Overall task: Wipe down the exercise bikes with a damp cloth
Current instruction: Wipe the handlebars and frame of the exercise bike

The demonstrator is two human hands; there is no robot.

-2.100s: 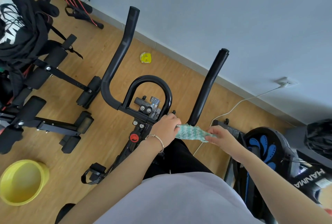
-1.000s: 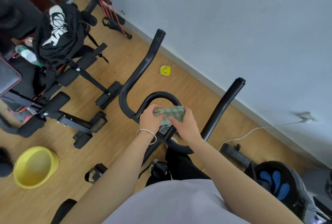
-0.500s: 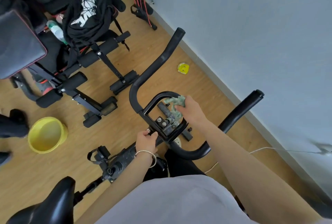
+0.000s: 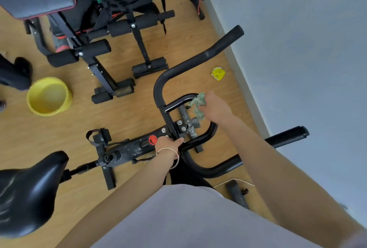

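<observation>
Two bare arms reach out from the near edge over one exercise bike (image 4: 129,148), the biggest thing here, lying across the wooden floor with its black saddle (image 4: 29,192) at the near left and its long curved handlebars (image 4: 190,63) sweeping toward the wall on the right. Farther off, at the far left, stands a black weight bench (image 4: 127,23) with padded rollers and dark clothing heaped on it. A yellow basin (image 4: 49,111) sits on the floor at the left, well apart from the bike. The right arm stretches out nearly straight, and the right hand (image 4: 215,108) is turned palm down over the far end of the small inner loop bar (image 4: 178,100). Its fingers are curled under and bunched round a green cloth (image 4: 197,104), which is crumpled against that loop and the grey mount just beside it. The left arm is bent less far out, and the left hand (image 4: 166,144) grips the black bar just beside the bolted clamp, fingers wrapped round it and thumb lying along the top. A thin bracelet (image 4: 177,160) circles that wrist. A red knob (image 4: 153,139) shows on the frame, touching the left hand's knuckles. A small yellow object (image 4: 218,73) lies on the floor near the wall, beyond the cloth.
</observation>
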